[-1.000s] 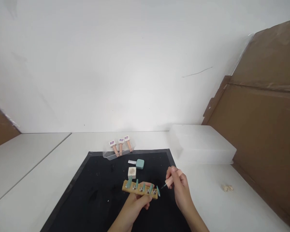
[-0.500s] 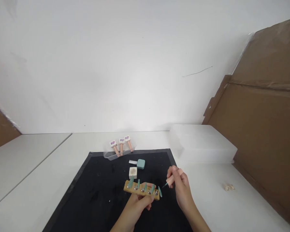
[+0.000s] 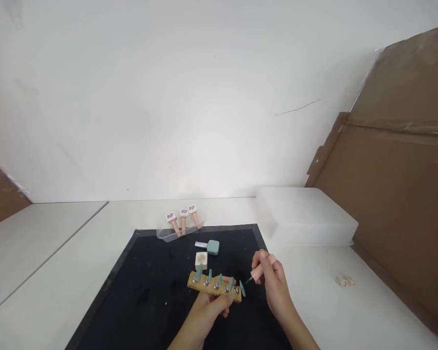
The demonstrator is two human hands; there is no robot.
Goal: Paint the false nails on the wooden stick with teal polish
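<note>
Mat edges: black mat (image 3: pixel 142 287) on the white counter (image 3: pixel 314 301); far edge meets the clear tray (image 3: pixel 170 237), right edge passes beneath the right hand (image 3: pixel 272 278), near edge out of frame.
Room to move: broad bare mat left of the left hand (image 3: pixel 211 305); open counter between right hand and frosted box (image 3: pixel 308 216); brown cardboard (image 3: pixel 390 194) bounds the right side.
Yellow bar: one, above the mat, slightly tilted; left fingers curl around it, thumb on the near side.
Green nail tips (image 3: pixel 220 281): five, standing along the bar, a silver ball by each.
Pink-handled brush (image 3: pixel 257 273): one, pinched in the right fingers, dark tip just beside the rightmost nail; contact cannot be told.
White-and-pink bottles (image 3: pixel 183 221): three, leaning in the tray.
Green-and-silver bottle (image 3: pixel 213 247): one, lying on the mat.
White block (image 3: pixel 201 258): one, just beyond the bar.
Cream pieces (image 3: pixel 345 281): small cluster, far right; count unclear.
</note>
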